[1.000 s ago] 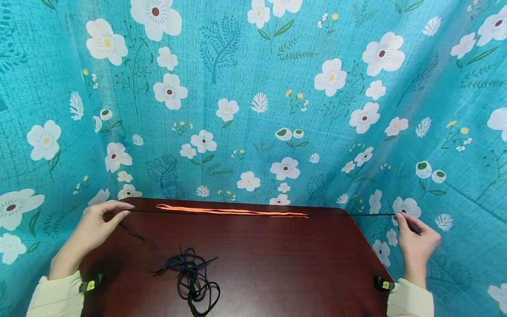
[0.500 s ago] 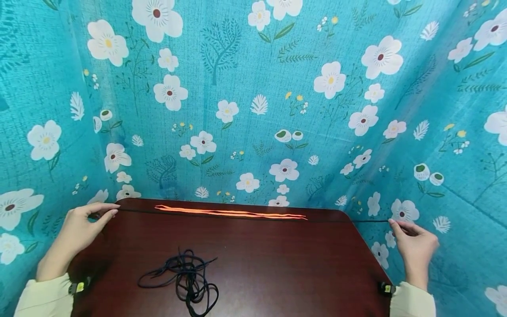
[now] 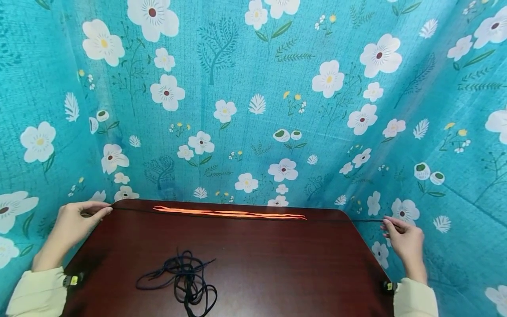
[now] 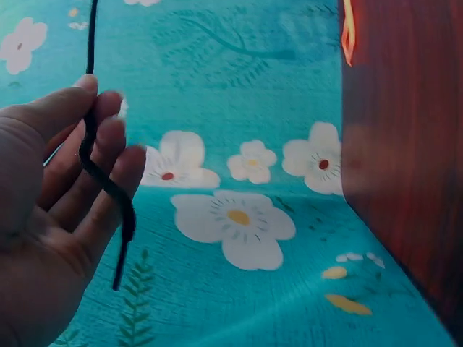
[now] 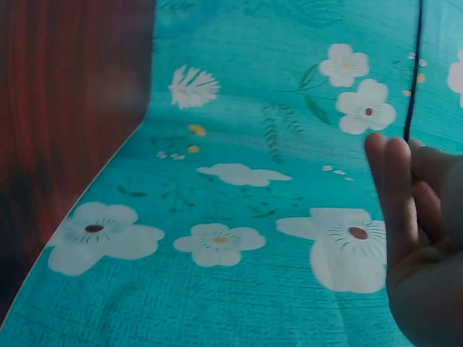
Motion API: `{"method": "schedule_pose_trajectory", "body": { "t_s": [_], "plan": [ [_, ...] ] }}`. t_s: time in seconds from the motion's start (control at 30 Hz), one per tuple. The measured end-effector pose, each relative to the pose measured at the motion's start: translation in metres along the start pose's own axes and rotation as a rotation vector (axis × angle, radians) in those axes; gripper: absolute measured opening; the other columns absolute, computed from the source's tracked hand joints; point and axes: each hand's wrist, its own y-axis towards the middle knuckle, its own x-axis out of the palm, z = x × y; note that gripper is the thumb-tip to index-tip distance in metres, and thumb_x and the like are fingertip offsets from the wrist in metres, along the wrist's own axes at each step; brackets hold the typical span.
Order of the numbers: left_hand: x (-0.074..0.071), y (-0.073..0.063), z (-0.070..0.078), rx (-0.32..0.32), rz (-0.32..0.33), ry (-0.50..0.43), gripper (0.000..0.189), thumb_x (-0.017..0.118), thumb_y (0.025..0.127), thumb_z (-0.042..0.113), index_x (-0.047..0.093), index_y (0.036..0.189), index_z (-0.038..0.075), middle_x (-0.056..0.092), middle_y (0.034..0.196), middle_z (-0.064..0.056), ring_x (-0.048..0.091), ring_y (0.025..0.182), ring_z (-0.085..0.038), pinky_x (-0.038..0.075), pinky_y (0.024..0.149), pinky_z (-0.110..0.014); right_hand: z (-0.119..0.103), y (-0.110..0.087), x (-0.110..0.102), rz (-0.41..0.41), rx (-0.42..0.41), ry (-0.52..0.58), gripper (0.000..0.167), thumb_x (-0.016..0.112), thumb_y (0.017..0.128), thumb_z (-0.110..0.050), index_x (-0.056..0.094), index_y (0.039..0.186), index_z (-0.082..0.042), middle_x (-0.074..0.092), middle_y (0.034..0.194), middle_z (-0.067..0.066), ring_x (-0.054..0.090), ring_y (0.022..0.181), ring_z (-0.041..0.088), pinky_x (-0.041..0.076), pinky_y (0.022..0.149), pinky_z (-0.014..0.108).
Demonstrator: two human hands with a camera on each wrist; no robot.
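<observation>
A thin black shoelace [image 3: 366, 220] is stretched straight across the far part of the table between both hands. My left hand [image 3: 75, 222] pinches it between thumb and index finger at the left. In the left wrist view, the loose end of the shoelace [image 4: 108, 186] hangs down over the curled fingers, with a stiff tip at the bottom. My right hand [image 3: 408, 242] pinches the other end at the right, past the table edge. Orange laces [image 3: 229, 213] lie lengthwise near the far edge, just behind the stretched shoelace. A tangle of black laces [image 3: 190, 277] lies at the front left.
The dark reddish-brown table [image 3: 285, 264] has rounded far corners. Blue-green flowered cloth [image 3: 237, 66] hangs behind it and on both sides. Each wrist wears a small black device beside a pale sleeve [image 3: 37, 293].
My left hand has moved left and drawn its trailing lace end out of the tangle area. My right hand has shifted slightly left. The lace stays stretched; the orange laces have not moved.
</observation>
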Motion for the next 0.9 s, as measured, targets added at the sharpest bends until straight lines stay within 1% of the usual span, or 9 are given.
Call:
{"method": "schedule_pose_trajectory", "body": {
  "t_s": [0.07, 0.2, 0.33, 0.43, 0.57, 0.63, 0.73, 0.83, 0.9],
  "plan": [
    [0.000, 0.002, -0.004, 0.000, 0.009, 0.039, 0.013, 0.078, 0.089, 0.010, 0.077, 0.094, -0.002, 0.074, 0.082, -0.020, 0.054, 0.063, 0.012, 0.045, 0.053, -0.013, 0.001, 0.003, 0.001, 0.037, 0.025, -0.021, 0.035, 0.065, 0.101, -0.026, 0.073, 0.116, 0.004, 0.072, 0.078, -0.010, 0.066, 0.062, -0.006, 0.054, 0.057, 0.015],
    [0.002, 0.007, -0.012, 0.014, 0.011, 0.089, 0.014, 0.080, 0.089, 0.013, 0.076, 0.089, 0.000, 0.072, 0.078, -0.015, 0.052, 0.060, 0.007, 0.043, 0.051, -0.017, 0.003, 0.009, 0.003, 0.089, 0.058, -0.080, 0.037, 0.074, 0.094, -0.033, 0.077, 0.108, 0.001, 0.071, 0.070, -0.010, 0.062, 0.057, -0.004, 0.049, 0.052, 0.015],
    [0.006, 0.011, -0.019, 0.032, -0.004, 0.082, 0.010, 0.077, 0.090, 0.008, 0.077, 0.093, -0.001, 0.073, 0.086, -0.021, 0.047, 0.068, 0.017, 0.043, 0.054, -0.013, 0.008, 0.014, 0.005, 0.115, 0.096, -0.099, 0.037, 0.077, 0.091, -0.034, 0.078, 0.105, 0.000, 0.069, 0.068, -0.010, 0.059, 0.053, -0.005, 0.048, 0.049, 0.017],
    [0.008, 0.014, -0.022, 0.055, -0.012, 0.076, 0.010, 0.072, 0.092, -0.002, 0.076, 0.100, -0.003, 0.072, 0.097, -0.030, 0.045, 0.071, 0.018, 0.041, 0.053, -0.015, 0.013, 0.016, 0.005, 0.088, 0.091, -0.077, 0.035, 0.072, 0.096, -0.030, 0.077, 0.109, 0.002, 0.073, 0.074, -0.003, 0.060, 0.056, -0.007, 0.050, 0.051, 0.015],
    [0.008, 0.018, -0.022, 0.068, -0.028, 0.070, 0.017, 0.065, 0.094, -0.007, 0.074, 0.107, -0.005, 0.069, 0.105, -0.035, 0.049, 0.063, 0.011, 0.039, 0.048, -0.020, 0.021, 0.016, 0.003, 0.012, 0.036, -0.041, 0.034, 0.060, 0.103, -0.022, 0.072, 0.117, 0.006, 0.076, 0.088, 0.010, 0.064, 0.064, -0.010, 0.054, 0.058, 0.016],
    [0.006, 0.018, -0.022, 0.056, -0.037, 0.071, 0.017, 0.066, 0.093, -0.006, 0.073, 0.108, -0.006, 0.070, 0.103, -0.035, 0.050, 0.063, 0.012, 0.040, 0.049, -0.017, 0.025, 0.015, 0.002, -0.027, 0.010, -0.022, 0.034, 0.057, 0.105, -0.018, 0.070, 0.120, 0.008, 0.076, 0.094, 0.015, 0.064, 0.068, -0.011, 0.057, 0.061, 0.019],
    [0.002, 0.018, -0.023, 0.027, -0.054, 0.076, 0.016, 0.071, 0.093, 0.000, 0.073, 0.106, -0.009, 0.072, 0.091, -0.029, 0.053, 0.065, 0.015, 0.045, 0.054, -0.012, 0.030, 0.014, 0.002, -0.065, -0.002, -0.007, 0.034, 0.055, 0.105, -0.016, 0.067, 0.123, 0.010, 0.075, 0.100, 0.023, 0.065, 0.071, -0.012, 0.058, 0.064, 0.021],
    [-0.001, 0.017, -0.027, -0.010, -0.057, 0.088, 0.020, 0.073, 0.094, 0.009, 0.074, 0.101, -0.009, 0.073, 0.081, -0.021, 0.053, 0.061, 0.010, 0.045, 0.053, -0.015, 0.033, 0.016, 0.002, -0.052, 0.008, -0.036, 0.034, 0.057, 0.104, -0.019, 0.069, 0.120, 0.009, 0.074, 0.101, 0.026, 0.064, 0.068, -0.012, 0.056, 0.061, 0.018],
    [-0.002, 0.017, -0.029, -0.033, -0.056, 0.094, 0.025, 0.073, 0.095, 0.015, 0.074, 0.101, -0.009, 0.073, 0.079, -0.017, 0.054, 0.060, 0.007, 0.045, 0.052, -0.018, 0.034, 0.018, 0.002, -0.033, 0.019, -0.065, 0.034, 0.059, 0.104, -0.023, 0.071, 0.116, 0.007, 0.074, 0.099, 0.026, 0.064, 0.066, -0.010, 0.055, 0.059, 0.016]
  ]
}}
